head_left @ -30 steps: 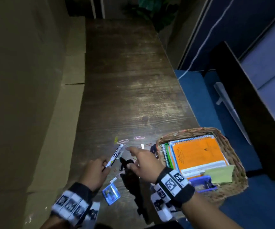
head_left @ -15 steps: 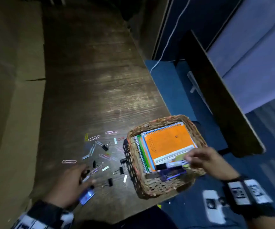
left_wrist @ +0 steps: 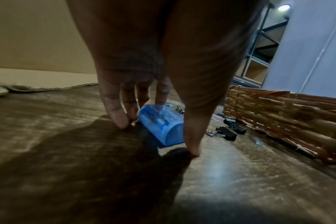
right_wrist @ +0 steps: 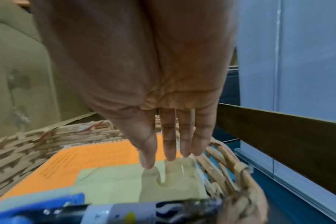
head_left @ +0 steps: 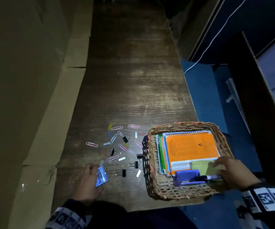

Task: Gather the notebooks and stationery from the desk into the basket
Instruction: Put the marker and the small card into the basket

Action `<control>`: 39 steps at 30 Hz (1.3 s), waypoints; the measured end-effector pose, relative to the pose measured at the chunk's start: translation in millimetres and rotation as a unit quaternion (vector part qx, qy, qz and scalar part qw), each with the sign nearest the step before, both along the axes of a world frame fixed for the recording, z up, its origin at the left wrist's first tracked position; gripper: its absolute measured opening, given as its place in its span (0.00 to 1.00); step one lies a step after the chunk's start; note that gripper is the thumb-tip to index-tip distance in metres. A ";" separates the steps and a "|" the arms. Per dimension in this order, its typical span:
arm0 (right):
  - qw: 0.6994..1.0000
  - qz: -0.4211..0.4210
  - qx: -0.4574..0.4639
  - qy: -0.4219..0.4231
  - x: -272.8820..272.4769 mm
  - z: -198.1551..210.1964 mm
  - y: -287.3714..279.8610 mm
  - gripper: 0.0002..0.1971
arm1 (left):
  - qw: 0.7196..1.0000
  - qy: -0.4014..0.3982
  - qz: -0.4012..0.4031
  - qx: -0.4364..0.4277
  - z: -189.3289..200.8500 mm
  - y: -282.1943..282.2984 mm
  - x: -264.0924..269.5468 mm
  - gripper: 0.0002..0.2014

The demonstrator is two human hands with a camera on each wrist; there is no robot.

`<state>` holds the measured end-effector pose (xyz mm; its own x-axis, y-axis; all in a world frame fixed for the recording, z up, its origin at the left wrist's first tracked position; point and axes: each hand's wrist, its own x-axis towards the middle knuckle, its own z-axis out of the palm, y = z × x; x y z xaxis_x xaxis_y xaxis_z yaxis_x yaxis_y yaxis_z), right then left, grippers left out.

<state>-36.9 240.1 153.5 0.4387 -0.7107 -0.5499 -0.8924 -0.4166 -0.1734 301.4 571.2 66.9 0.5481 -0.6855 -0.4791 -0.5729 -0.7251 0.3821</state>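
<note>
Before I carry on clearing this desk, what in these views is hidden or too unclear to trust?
- Blue box contents: blurred in left wrist view, half covered by left hand in head view.
- Notebooks under the orange notebook: only edges show.
- Marker label: blurred and cut by the frame edge.
- Basket floor: covered.
- Paper clips: too small to count.

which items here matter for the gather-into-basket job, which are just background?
Job:
basket
orange notebook
marker
yellow-green note pad
blue box, gripped by left hand
paper clips
binder clips
right hand, open over basket

Background:
white cable
cardboard
</note>
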 end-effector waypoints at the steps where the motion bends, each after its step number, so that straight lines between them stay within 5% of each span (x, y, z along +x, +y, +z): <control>1: 1.000 0.010 0.002 0.013 -1.1 -3.3 0.6 0.12 | 1.000 0.003 0.015 -0.008 -2.3 1.6 -0.9 0.32; 8: 0.982 0.133 -0.064 0.122 1.8 -14.7 17.8 0.16 | 0.997 -0.005 -0.012 -0.070 38.1 2.9 -3.6 0.28; 11: 0.969 0.161 -0.116 0.144 0.2 -12.4 16.0 0.13 | 0.989 0.012 -0.073 -0.130 83.6 -27.0 -19.4 0.24; 13: 0.960 0.175 -0.150 0.156 -2.3 -12.1 12.1 0.09 | 0.979 0.022 -0.131 -0.151 104.7 -53.6 -36.6 0.29; 16: 0.954 0.196 -0.156 0.166 -5.9 -12.0 8.4 0.08 | 0.961 0.016 -0.254 -0.106 120.4 -99.0 -67.5 0.32; 28: 0.957 0.207 -0.197 0.044 -25.3 -1.2 -6.4 0.17 | 0.875 -0.050 -0.461 0.139 77.8 -174.6 -133.7 0.22; 39: 0.968 0.223 -0.111 0.018 -11.9 4.0 2.6 0.17 | 0.889 -0.053 -0.439 0.122 81.4 -182.6 -150.4 0.15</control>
